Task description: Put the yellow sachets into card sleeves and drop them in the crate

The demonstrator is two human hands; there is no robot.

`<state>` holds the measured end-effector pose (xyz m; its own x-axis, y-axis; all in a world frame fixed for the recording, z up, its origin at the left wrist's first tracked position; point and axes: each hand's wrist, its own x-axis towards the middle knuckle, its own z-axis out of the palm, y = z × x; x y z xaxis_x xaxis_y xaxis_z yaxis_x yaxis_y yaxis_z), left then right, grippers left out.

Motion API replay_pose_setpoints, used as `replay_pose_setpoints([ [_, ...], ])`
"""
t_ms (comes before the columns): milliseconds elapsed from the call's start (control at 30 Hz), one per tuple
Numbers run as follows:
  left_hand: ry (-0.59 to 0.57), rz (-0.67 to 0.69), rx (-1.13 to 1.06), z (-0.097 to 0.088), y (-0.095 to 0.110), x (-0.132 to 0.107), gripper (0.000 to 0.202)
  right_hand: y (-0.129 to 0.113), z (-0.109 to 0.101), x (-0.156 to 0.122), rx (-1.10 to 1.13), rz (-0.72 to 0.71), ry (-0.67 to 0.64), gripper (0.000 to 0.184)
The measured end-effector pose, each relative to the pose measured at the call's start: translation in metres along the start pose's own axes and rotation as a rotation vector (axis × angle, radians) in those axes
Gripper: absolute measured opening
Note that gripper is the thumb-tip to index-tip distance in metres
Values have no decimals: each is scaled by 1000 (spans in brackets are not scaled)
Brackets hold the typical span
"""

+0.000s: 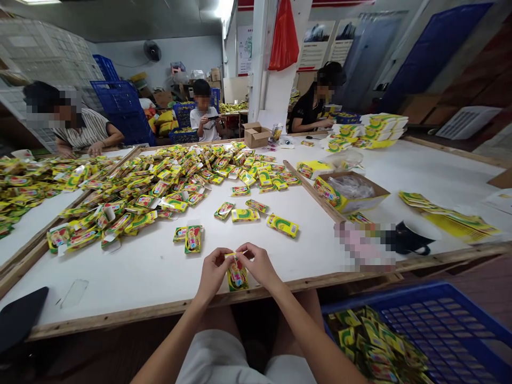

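Observation:
A small yellow and green printed carton (237, 278) stands or lies at the table's front edge, between my two hands. My left hand (215, 271) is closed in a pinch at the carton's top left corner. On the other side, my right hand (258, 264) pinches the top right, by the end flap. The fingertips hide most of that flap. Just beyond my hands lie a carton with its flap up (193, 239) and another small carton (180, 234) tucked beside it. Farther off to the right is a loose carton (282, 225).
A large heap of cartons (172, 176) covers the table's left and back. Wooden strips (312, 192) divide the tabletop. At right are an open box with plastic bags (352, 189), a dark mug (412, 237) and a blue crate (448, 304) below. Three people sit around the tables.

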<state>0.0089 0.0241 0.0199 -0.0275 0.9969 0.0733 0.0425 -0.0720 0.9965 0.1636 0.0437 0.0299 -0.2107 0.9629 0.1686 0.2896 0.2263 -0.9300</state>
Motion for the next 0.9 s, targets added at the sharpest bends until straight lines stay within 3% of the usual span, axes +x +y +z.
replay_pose_setpoints([
  [167, 27, -27, -49, -1, -6, 7, 23, 1, -1, 6, -31, 10, -20, 12],
  [467, -68, -33, -99, -5, -12, -9, 32, 10, -4, -10, 145, 20, -57, 21],
  [667, -51, -27, -115, -5, -11, -8, 27, 7, -6, -6, 108, 20, -82, 15],
  [900, -20, -30, -105, -2, -11, -12, 29, 2, -8, -8, 34, 81, 66, 17],
])
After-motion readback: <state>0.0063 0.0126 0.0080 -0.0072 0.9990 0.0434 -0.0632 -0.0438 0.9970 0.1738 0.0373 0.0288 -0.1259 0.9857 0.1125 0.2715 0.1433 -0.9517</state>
